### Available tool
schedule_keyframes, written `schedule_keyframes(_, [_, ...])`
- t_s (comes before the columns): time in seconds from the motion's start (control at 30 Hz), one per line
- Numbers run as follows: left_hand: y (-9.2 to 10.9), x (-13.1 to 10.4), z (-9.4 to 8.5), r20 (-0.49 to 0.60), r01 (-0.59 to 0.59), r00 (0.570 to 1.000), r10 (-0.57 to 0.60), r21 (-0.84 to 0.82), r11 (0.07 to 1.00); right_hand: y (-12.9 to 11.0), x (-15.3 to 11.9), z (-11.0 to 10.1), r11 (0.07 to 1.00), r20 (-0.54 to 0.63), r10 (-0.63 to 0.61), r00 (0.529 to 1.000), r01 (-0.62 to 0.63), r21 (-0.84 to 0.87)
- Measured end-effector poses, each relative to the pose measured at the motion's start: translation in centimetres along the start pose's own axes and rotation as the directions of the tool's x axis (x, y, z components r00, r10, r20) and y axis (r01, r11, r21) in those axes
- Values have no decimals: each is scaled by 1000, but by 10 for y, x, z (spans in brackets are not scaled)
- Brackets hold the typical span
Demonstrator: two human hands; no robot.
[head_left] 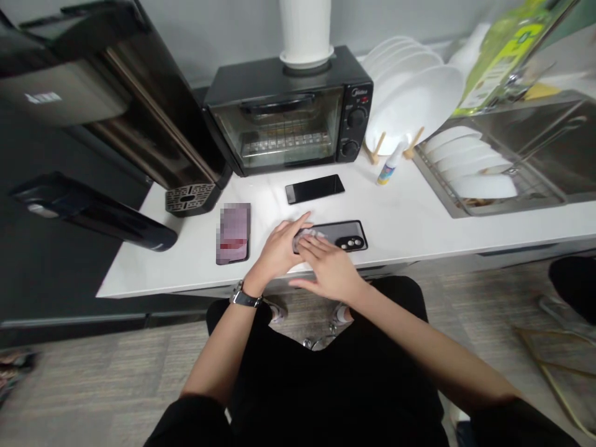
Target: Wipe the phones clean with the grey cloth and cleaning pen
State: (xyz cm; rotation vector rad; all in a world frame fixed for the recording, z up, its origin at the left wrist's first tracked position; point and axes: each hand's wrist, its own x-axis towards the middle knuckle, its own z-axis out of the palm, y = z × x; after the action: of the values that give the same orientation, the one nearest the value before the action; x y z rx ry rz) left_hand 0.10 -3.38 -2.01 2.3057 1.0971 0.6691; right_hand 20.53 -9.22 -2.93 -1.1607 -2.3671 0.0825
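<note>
A smartphone (336,232) lies back side up near the counter's front edge, its camera block at the right end. My left hand (278,249), with a watch on the wrist, grips the phone's left end. My right hand (333,268) presses its fingers on a whitish, crumpled wipe (307,234) against the phone's back; its thumb sticks out to the left. The fingers partly hide both the wipe and the phone's left half. Behind them lies a second smartphone (315,189) with a dark screen. To the left is a pinkish phone-shaped item (235,233), partly pixelated.
A toaster oven (288,118) stands at the back with a white pot (306,31) on top. At left are a dark drink machine (162,112) and a black cylinder (107,214). Right are a small spray bottle (387,169), racked plates (414,99) and a sink (447,195).
</note>
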Motion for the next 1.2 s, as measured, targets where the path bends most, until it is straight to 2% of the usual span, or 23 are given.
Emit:
schedule_keyframes(0.07, [1,-2,-2,10,3,1000,-3,-1,1000,-3,-3,-2,996,31,-52,998,50,70])
schedule_keyframes(0.13, [2,-2,-3,9,14,1000,-14,8,1000,16,-21,-19,998,76,-46,996,41,56])
schedule_keyframes(0.2, [3,0,-3,15,14,1000,-14,12,1000,40,-39,-40,999,90,19,996,-17,-29])
schedule_keyframes(0.27, [3,2,-1,17,4,1000,-4,10,1000,51,-43,-47,990,60,86,995,-78,-114])
schedule_keyframes(0.33, [3,4,0,19,-10,1000,10,5,1000,41,-29,-33,989,24,90,996,-87,-120])
schedule_keyframes(0.43, [2,1,-1,25,-36,999,36,-10,999,4,-1,-1,1000,-4,17,1000,-17,-5])
schedule_keyframes(0.5, [2,-2,-3,25,-37,999,37,-13,999,-9,1,5,997,7,-35,999,35,71])
schedule_keyframes(0.53, [2,-3,-3,20,-28,999,28,-11,1000,-6,-5,2,995,21,-52,998,50,88])
schedule_keyframes(0.6, [2,-3,-3,17,-7,1000,7,2,1000,13,-25,-16,996,65,-61,996,57,72])
schedule_keyframes(0.67, [1,-1,-1,28,1,1000,-2,12,1000,40,-43,-37,1000,85,-16,996,17,-13])
schedule_keyframes(0.73, [0,2,0,32,-4,999,3,14,1000,55,-44,-46,993,62,50,997,-43,-110])
schedule_keyframes(0.77, [0,3,0,29,-8,1000,8,13,1000,54,-37,-43,988,39,71,997,-66,-137])
schedule_keyframes(0.83, [-1,3,0,22,-14,1000,14,7,1000,36,-18,-24,992,15,61,998,-58,-114])
schedule_keyframes(0.9, [-2,2,-2,33,-21,999,21,-6,1000,10,2,-3,1000,11,11,1000,-10,-27])
schedule_keyframes(0.97, [-2,-1,-3,40,-25,999,25,-9,1000,-5,8,6,997,18,-43,999,42,60])
schedule_keyframes(1.03, [-1,-2,-4,29,-18,999,18,4,1000,2,-5,-4,993,34,-68,997,64,94])
schedule_keyframes(1.1, [0,-1,-3,25,-3,1000,2,18,1000,23,-27,-24,997,67,-54,996,50,63])
schedule_keyframes(1.2, [1,2,0,37,-7,999,6,23,1000,49,-40,-44,995,62,61,996,-55,-85])
